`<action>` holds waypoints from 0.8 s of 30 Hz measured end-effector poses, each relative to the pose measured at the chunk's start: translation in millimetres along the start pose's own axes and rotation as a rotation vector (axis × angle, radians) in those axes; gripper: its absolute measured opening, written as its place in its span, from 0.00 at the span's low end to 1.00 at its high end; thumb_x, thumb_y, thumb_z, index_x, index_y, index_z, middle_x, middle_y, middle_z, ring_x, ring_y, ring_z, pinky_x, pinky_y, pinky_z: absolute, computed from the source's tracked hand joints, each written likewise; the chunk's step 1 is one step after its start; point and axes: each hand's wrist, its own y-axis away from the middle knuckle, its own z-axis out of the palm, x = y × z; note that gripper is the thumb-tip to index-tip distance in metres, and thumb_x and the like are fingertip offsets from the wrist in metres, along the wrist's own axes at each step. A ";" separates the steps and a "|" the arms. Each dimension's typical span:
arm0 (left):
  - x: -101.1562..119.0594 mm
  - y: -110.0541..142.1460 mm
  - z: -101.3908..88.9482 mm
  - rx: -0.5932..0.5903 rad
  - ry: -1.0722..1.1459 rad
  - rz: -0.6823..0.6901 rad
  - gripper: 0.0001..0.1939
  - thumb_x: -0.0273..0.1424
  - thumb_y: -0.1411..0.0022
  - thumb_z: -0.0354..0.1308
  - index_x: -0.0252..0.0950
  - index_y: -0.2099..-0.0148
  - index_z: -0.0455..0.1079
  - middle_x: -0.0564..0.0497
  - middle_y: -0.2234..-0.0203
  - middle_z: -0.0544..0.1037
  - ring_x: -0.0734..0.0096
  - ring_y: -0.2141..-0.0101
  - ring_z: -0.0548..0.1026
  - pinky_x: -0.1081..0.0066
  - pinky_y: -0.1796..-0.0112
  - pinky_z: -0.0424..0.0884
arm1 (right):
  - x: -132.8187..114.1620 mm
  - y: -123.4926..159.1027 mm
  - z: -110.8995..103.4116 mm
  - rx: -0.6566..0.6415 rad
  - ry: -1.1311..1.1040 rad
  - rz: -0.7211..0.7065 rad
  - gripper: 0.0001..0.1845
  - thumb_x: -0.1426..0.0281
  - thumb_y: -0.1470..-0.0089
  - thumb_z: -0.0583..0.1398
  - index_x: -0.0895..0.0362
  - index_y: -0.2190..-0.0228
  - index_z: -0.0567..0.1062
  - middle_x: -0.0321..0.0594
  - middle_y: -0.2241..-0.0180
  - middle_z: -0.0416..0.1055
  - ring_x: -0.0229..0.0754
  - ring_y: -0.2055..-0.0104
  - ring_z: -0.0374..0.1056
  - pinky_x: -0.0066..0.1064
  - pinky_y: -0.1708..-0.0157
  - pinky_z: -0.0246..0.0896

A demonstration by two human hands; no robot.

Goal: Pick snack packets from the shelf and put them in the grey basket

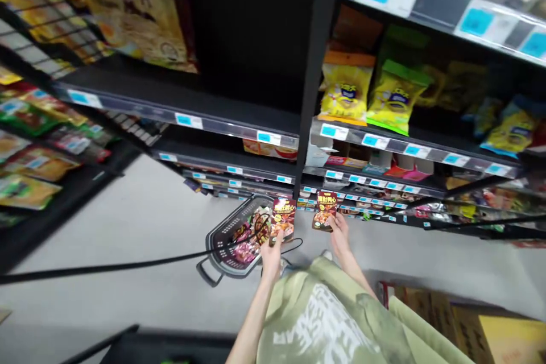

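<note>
My left hand [273, 250] grips a dark red snack packet [284, 217] just above the right rim of a grey shopping basket [217, 242] on the floor. Several similar packets lie inside the basket. My right hand [339, 236] holds a second, matching red packet [325, 210] a little to the right, in front of the lowest shelves. Both arms reach down and forward from my pale green shirt.
Black store shelving [318, 68] with blue price tags rises ahead, with yellow and green snack bags [367, 94] on the right bay. More packaged goods fill racks at the left. A cardboard box [490, 318] sits at lower right. A long dark handle [106, 267] runs leftward from the basket.
</note>
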 end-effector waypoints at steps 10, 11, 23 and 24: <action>-44.4 70.4 108.6 -0.184 0.111 -0.079 0.26 0.44 0.57 0.77 0.31 0.62 0.79 0.43 0.65 0.85 0.60 0.64 0.83 0.64 0.61 0.78 | -51.1 -11.4 -111.6 0.082 -0.042 -0.043 0.24 0.59 0.57 0.73 0.54 0.58 0.79 0.40 0.57 0.82 0.44 0.58 0.76 0.35 0.56 0.70; -52.0 79.7 119.9 -0.192 0.121 -0.096 0.26 0.45 0.58 0.77 0.31 0.62 0.78 0.43 0.65 0.85 0.61 0.65 0.83 0.65 0.62 0.78 | -55.5 -13.0 -124.8 0.091 -0.037 -0.052 0.24 0.59 0.57 0.73 0.54 0.58 0.79 0.40 0.56 0.81 0.44 0.57 0.75 0.35 0.56 0.69; -129.6 163.9 203.3 -0.260 0.101 -0.142 0.27 0.46 0.57 0.77 0.32 0.61 0.78 0.41 0.62 0.85 0.56 0.60 0.83 0.61 0.57 0.77 | -94.8 -13.0 -255.8 0.187 -0.128 -0.048 0.23 0.59 0.58 0.74 0.54 0.60 0.79 0.39 0.57 0.81 0.43 0.58 0.75 0.35 0.55 0.69; -131.7 167.2 207.8 -0.282 0.086 -0.131 0.26 0.46 0.56 0.77 0.32 0.61 0.78 0.41 0.63 0.85 0.56 0.60 0.83 0.60 0.57 0.78 | -96.6 -12.4 -261.1 0.196 -0.137 -0.049 0.23 0.59 0.58 0.74 0.54 0.60 0.78 0.39 0.57 0.81 0.43 0.58 0.75 0.35 0.55 0.69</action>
